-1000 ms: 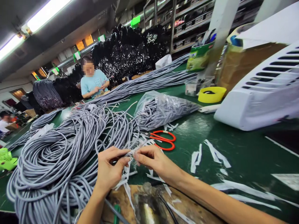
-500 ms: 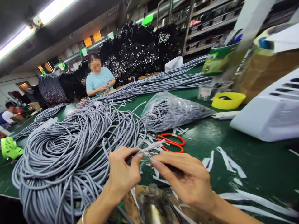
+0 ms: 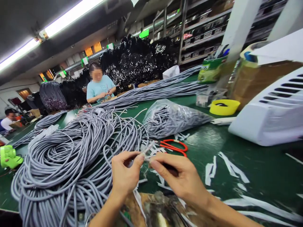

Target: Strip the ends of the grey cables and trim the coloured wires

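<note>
My left hand [image 3: 126, 175] is closed, thumb and forefinger pinching the end of a grey cable [image 3: 149, 147], whose pale tip sticks out up and to the right. Close beside it, my right hand [image 3: 183, 178] is closed in a pinch at the same cable end, on thin whitish material too small to make out. Just beyond my fingers lie red-handled scissors [image 3: 175, 145], their blades partly hidden among white scraps. A big coil of grey cable [image 3: 68, 148] fills the table left of my hands.
Behind the scissors sits a clear plastic bag of short grey cable pieces [image 3: 172, 116]. White strips [image 3: 233, 167] lie on the green table to the right, near a white plastic housing [image 3: 267, 123] and a yellow ring [image 3: 224, 107]. Across the table a person [image 3: 100, 85] works.
My right hand has shifted slightly left, closer to my left hand. The pale cable tip points more steeply upward and reaches less far right. The camera view has turned a little.
</note>
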Demonstrator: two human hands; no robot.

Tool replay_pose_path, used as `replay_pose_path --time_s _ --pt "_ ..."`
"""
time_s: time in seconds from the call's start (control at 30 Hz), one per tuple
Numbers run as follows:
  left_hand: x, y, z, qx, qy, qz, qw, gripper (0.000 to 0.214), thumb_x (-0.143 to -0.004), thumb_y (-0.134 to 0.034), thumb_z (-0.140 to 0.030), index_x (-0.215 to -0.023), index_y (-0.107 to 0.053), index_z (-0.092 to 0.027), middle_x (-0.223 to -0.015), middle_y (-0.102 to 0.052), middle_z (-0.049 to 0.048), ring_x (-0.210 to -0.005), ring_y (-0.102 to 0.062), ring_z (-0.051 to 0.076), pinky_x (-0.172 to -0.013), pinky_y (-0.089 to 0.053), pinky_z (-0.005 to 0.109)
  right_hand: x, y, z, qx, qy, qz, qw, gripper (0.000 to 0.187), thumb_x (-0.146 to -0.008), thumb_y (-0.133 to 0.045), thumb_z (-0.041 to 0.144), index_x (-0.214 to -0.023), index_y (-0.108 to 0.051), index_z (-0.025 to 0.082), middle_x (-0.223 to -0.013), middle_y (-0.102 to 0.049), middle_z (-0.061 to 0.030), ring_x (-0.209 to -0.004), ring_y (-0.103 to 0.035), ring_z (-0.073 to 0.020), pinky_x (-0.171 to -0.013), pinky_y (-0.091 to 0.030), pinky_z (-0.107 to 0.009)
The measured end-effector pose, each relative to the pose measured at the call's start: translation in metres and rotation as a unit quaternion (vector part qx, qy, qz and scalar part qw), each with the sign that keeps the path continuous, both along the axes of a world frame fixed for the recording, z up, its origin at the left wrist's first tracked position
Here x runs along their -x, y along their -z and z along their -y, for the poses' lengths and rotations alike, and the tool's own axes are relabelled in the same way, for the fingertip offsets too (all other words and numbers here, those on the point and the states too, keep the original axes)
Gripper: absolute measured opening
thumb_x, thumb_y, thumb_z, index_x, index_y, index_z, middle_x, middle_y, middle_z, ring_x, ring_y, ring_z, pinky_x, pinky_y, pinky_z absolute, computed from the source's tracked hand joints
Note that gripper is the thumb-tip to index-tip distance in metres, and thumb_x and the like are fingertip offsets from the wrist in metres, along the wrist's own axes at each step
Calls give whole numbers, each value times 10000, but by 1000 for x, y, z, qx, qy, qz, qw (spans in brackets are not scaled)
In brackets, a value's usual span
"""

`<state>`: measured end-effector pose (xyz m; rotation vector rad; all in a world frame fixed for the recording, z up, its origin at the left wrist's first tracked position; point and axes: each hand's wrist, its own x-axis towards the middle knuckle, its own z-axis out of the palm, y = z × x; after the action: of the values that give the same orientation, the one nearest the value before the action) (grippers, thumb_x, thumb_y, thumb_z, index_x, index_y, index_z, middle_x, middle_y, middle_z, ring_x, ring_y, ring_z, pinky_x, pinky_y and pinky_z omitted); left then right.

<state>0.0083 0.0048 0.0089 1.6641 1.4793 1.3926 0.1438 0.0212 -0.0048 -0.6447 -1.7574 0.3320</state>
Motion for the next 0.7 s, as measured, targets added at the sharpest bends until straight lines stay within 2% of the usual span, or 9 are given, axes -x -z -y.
replay_pose_path --time_s 0.13,0.2,0.27,0.4,0.47,0.57,0.7 --pt "-5 1 3 -23 -37 14 999 191 -721 -594 -254 -720 -727 -117 -634 -680 65 -556 -560 150 -533 -430 240 0 8 5 -151 65 1 986 181 -794 -518 168 -669 -647 191 -563 -679 -35 -509 -632 -151 -508 -487 -232" --pt "-5 1 4 -17 -37 28 999 189 -713 -604 -260 -710 -726 -116 -641 -688 72 -561 -571 156 -542 -440 245 -2 9 4 -167 81 -3 983 163 -782 -533 169 -681 -656 202 -560 -682 -30 -514 -634 -159 -527 -494 -244" --pt "-3 1 3 -7 -17 44 999 184 -707 -615 -259 -706 -725 -112 -657 -698 79 -584 -591 165 -562 -455 249 -5 8 0 -112 67 -10 991 195 -797 -518 197 -646 -642 198 -521 -652 -18 -459 -594 -140 -470 -468 -230" --pt "0 1 1 2 20 53 998 162 -687 -645 -252 -675 -720 -109 -648 -701 80 -595 -611 172 -577 -477 250 -8 2 -5 43 -4 -35 998 288 -841 -471 290 -614 -608 180 -480 -574 3 -390 -485 -98 -359 -374 -193" --pt "-1 0 2 -21 4 8 1000 146 -702 -640 -243 -678 -721 -123 -631 -695 69 -572 -600 160 -557 -473 244 -7 -1 -5 64 -27 -35 997 310 -845 -469 325 -615 -610 172 -481 -564 3 -390 -466 -94 -353 -358 -190" --pt "-3 -1 5 -102 -33 -92 990 123 -736 -607 -192 -723 -725 -159 -644 -680 53 -566 -583 141 -527 -464 229 -6 -4 -4 88 -39 -24 995 350 -844 -465 375 -599 -604 168 -473 -557 3 -385 -453 -92 -350 -350 -191" --pt "-5 -1 7 -190 -37 -145 970 130 -758 -588 -158 -787 -714 -168 -685 -672 55 -578 -589 128 -526 -475 216 -6 -7 -6 127 -39 -32 991 399 -849 -440 433 -596 -599 170 -526 -603 -13 -463 -539 -114 -433 -435 -190"
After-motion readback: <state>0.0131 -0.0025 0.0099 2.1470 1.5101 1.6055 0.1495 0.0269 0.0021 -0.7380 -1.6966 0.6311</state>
